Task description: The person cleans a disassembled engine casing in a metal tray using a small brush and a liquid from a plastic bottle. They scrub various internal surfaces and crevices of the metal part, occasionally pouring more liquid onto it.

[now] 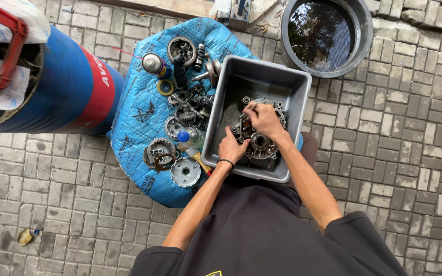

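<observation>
While both hands work inside the grey rectangular plastic tub (pixel 296 87), the dark cast-metal engine casing (pixel 258 142) lies at its 6 o'clock end. Left hand (pixel 231 148) steadies its 9 o'clock rim, fingers pressed together; right hand (pixel 265 119) pinches something small, unidentifiable, at 12 o'clock. Judged heavy, rigid, probably oily: grip the outer rim.

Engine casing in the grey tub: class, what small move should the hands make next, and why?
Probably a slight turn of the casing with the left hand, which already rests on its near-left edge. The right hand is working at the top of it with fingers pinched, and the casing lies flat in the tub, so turning it would bring the next part under those fingers.
</observation>
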